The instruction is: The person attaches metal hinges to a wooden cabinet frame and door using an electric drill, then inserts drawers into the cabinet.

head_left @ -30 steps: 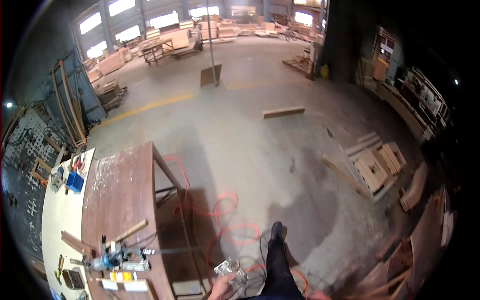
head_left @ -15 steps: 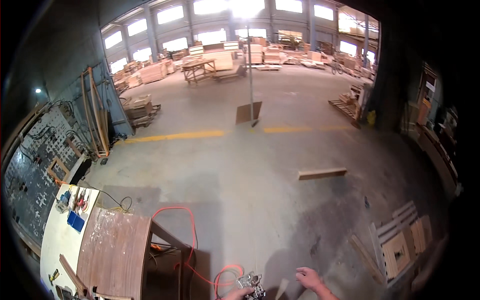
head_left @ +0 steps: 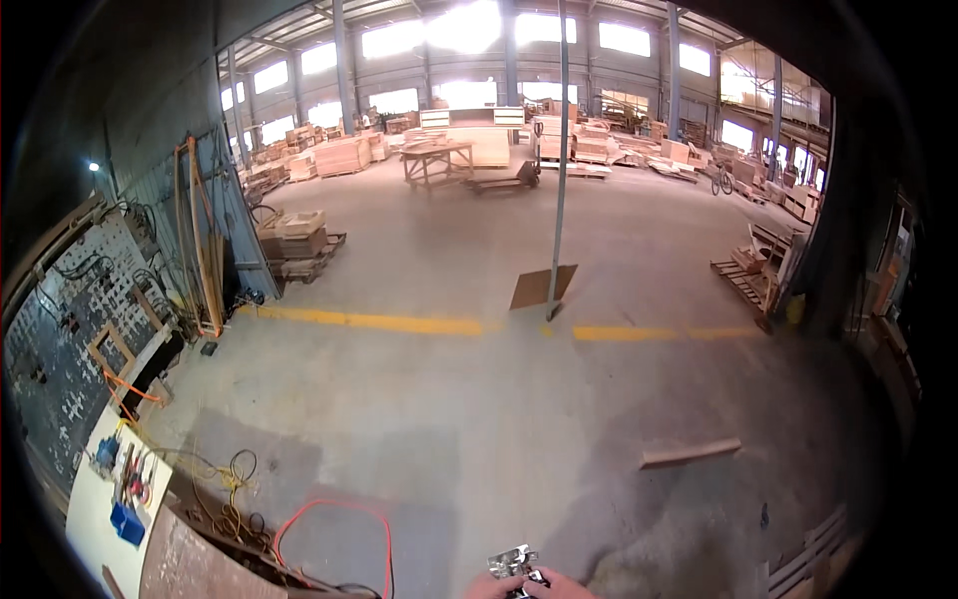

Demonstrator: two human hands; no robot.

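At the lower edge, my left hand (head_left: 486, 587) is closed round shiny metal fittings (head_left: 512, 561) that look like cabinet hinges. My right hand (head_left: 559, 588) has its fingers curled on the near right side of the same metal pieces, against a small dark part. Both hands are close together, and the frame's edge cuts off much of them. How many fittings there are cannot be made out.
To my left stand a brown wooden panel (head_left: 205, 564) and a pale bench top (head_left: 85, 514) with a blue bin (head_left: 127, 523) and tools. A red hose (head_left: 387, 534) and yellow cords (head_left: 232, 489) lie on the floor. A wooden beam (head_left: 691, 454) and slatted wood (head_left: 806, 554) lie right; a pole (head_left: 560, 180) stands ahead.
My right hand, empty and apart before, has come in to the metal fittings in my left hand. The view has tilted up, so the panel and slatted wood sit lower in the picture.
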